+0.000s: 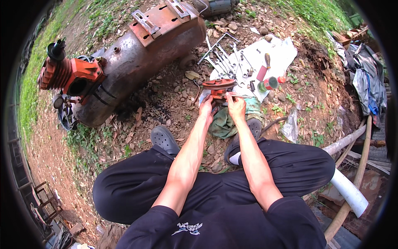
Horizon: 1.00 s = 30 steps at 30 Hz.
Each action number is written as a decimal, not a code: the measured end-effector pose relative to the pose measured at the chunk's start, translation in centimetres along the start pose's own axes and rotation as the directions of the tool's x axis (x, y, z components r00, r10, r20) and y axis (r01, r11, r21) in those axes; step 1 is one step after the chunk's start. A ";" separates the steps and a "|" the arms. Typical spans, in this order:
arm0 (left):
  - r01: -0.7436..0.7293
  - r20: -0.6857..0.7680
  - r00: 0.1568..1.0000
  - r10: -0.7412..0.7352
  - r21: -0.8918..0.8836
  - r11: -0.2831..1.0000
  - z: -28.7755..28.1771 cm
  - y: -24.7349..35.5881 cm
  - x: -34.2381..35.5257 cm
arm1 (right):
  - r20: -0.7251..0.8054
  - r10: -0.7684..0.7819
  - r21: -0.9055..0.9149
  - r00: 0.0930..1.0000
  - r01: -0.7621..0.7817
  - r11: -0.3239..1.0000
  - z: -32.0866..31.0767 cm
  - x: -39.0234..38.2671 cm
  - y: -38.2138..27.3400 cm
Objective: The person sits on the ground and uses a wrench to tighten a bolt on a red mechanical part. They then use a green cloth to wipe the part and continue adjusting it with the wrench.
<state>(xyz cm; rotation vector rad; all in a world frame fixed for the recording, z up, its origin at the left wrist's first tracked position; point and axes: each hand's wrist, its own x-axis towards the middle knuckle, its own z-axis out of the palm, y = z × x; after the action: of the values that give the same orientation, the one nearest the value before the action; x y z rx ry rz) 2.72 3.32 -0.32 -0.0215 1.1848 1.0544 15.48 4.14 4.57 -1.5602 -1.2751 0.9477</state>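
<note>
A red pulley wheel (219,83) on an orange-red metal housing is held up in front of my shins. My left hand (206,108) is closed around the left side of this housing, its fingertips partly hidden. Against the housing's right side, my right hand (236,108) is closed in a pinch on a thin metal tool (243,96), which sticks out to the right; its exact kind is too small to tell. Beneath the part lies a crumpled green cloth (226,124) by my right shoe.
A rusty compressor tank (137,62) with an orange pump (74,74) lies at the left. On a white sheet (284,47) are several wrenches (224,58), a screwdriver (268,61) and a green bottle (263,85). Poles (360,166) and a white pipe (350,193) are at the right.
</note>
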 end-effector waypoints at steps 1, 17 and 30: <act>-0.021 -0.008 1.000 0.021 0.032 0.999 0.8 -0.1 -0.3 | -0.059 -0.004 0.003 0.998 0.004 1.000 -1.0 0.5 1.1; -0.316 -0.065 0.940 0.336 0.215 0.924 0.8 -1.0 -1.3 | -0.068 0.016 -0.144 0.998 -0.026 0.989 -4.8 2.3 0.5; -0.388 -0.090 0.892 0.444 0.354 0.851 1.1 -1.1 -1.2 | -0.023 0.013 -0.131 1.000 -0.016 0.991 -4.1 2.8 0.0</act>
<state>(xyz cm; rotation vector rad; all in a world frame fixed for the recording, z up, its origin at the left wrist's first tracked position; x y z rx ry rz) 4.26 2.48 0.53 0.4354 1.5538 1.2366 19.84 6.18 5.82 -1.6788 -1.3349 0.8673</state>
